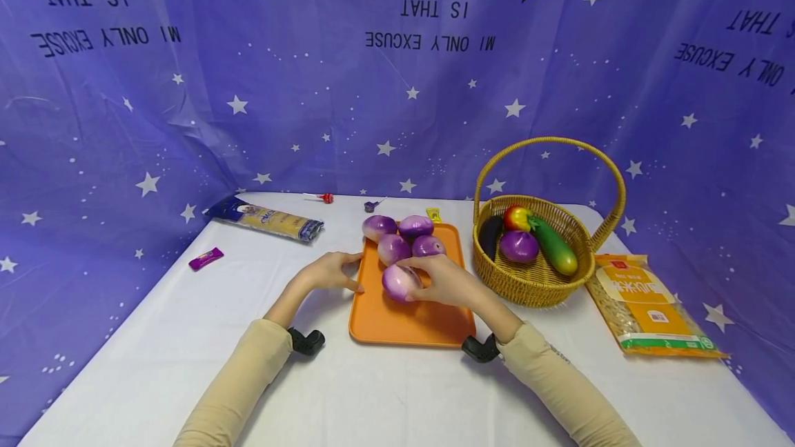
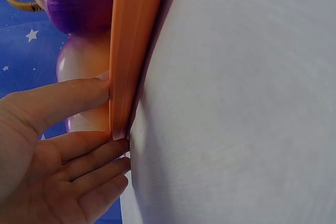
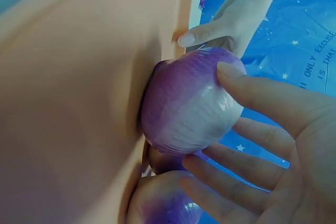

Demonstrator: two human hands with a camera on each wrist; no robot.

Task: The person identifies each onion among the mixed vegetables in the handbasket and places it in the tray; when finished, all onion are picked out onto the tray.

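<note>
Several glossy purple onions sit on an orange tray (image 1: 410, 330). My right hand (image 1: 444, 280) holds the nearest purple-and-white onion (image 1: 399, 283) over the tray, thumb on one side and fingers round the other. In the right wrist view, this onion (image 3: 191, 103) rests close against the tray surface, with another onion (image 3: 165, 200) beside it. My left hand (image 1: 332, 272) is at the tray's left edge, thumb and fingers spread. The left wrist view has its thumb and fairly straight fingertips touching the tray rim (image 2: 128, 51).
Right of the tray stands a wicker basket (image 1: 528, 292) with toy vegetables. Beyond it lies an orange noodle bag (image 1: 658, 309). At the left are a pasta packet (image 1: 267, 219) and a purple candy (image 1: 205, 259). Two lollipops and a yellow candy (image 1: 433, 214) lie near the back.
</note>
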